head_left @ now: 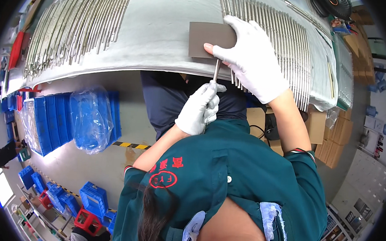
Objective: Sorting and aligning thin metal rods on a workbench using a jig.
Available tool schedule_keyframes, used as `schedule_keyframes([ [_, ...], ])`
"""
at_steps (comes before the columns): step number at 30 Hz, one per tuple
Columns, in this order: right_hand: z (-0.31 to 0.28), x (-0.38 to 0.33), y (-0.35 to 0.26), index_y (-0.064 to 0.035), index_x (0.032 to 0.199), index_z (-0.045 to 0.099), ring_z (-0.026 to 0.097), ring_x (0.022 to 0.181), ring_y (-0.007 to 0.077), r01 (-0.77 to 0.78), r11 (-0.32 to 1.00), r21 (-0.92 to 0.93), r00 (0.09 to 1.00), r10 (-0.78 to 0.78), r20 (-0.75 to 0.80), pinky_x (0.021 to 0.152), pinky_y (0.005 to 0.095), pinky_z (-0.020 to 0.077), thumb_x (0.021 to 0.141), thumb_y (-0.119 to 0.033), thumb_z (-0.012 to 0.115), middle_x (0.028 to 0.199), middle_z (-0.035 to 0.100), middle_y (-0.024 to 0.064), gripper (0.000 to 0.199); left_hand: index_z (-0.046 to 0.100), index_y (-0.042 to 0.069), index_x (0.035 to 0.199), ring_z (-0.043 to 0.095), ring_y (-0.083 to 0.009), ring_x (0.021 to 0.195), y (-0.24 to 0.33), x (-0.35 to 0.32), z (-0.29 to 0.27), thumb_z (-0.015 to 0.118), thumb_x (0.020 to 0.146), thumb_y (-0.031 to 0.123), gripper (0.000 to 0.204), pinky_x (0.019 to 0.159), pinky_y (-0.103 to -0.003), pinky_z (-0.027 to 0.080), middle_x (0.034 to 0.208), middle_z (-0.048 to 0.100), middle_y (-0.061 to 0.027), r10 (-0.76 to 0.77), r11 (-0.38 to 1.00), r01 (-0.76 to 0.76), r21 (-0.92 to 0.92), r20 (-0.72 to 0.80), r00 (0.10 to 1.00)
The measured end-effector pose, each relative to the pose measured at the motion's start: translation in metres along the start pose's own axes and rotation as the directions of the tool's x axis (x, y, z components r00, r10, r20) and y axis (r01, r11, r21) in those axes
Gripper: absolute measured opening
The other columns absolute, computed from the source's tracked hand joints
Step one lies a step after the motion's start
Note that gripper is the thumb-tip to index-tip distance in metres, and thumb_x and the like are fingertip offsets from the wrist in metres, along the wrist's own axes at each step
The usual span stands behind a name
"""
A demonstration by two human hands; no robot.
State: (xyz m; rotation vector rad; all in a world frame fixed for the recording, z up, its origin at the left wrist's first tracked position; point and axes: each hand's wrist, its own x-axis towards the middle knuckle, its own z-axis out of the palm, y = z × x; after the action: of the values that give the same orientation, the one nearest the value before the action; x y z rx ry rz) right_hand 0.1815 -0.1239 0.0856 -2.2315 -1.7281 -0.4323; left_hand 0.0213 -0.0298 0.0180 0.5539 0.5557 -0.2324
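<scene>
In a white glove, my left hand [199, 107] is closed round a thin metal rod [217, 70], close to my body below the table's front edge. The rod's upper end goes up under a flat grey-brown rectangular pad [201, 38]. My right hand [256, 58], gloved with a bare thumb tip, grips this pad from its right side, thumb on top. Just right of that hand lies a row of similar metal rods [290, 51], side by side on the table. A second row of rods [82, 23] covers the table's left part.
The white-covered table [162, 43] has its front edge just before me. Blue plastic crates [53, 121], one in clear plastic wrap, stand on the floor at left. Cardboard boxes [333, 142] are stacked at right. A black fan [335, 5] sits at the far right corner.
</scene>
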Motion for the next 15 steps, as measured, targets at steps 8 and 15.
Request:
schedule_keyframes([
  [8, -0.04, -0.034, 0.025, -0.0251, 0.11, 0.064, 0.051, 0.107, 0.0322, -0.118, 0.993, 0.004, 0.983, 0.116, 0.142, 0.093, 0.0402, 0.0377, 0.067, -0.009, 0.069, 0.121, 0.05, 0.0183, 0.047, 0.052, 0.0, 0.107, 0.028, -0.001, 0.044, -0.002, 0.0, -0.001, 0.05, 0.093, 0.041, 0.043, 0.038, -0.017, 0.024, 0.064, 0.035, 0.0052, 0.036, 0.998, -0.032, 0.052, -0.064, 0.997],
  [15, -0.014, -0.006, 0.004, -0.0246, 0.11, 0.064, 0.05, 0.11, 0.0313, -0.034, 0.999, 0.021, 0.995, 0.032, 0.09, 0.096, 0.0416, 0.0357, 0.069, -0.014, 0.069, 0.121, 0.05, 0.0188, 0.043, 0.051, 0.004, 0.1, 0.028, -0.0021, 0.046, 0.002, 0.0, 0.002, 0.051, 0.091, 0.044, 0.041, 0.04, -0.018, 0.024, 0.063, 0.034, 0.0057, -0.007, 0.994, 0.012, 0.111, -0.047, 0.999],
])
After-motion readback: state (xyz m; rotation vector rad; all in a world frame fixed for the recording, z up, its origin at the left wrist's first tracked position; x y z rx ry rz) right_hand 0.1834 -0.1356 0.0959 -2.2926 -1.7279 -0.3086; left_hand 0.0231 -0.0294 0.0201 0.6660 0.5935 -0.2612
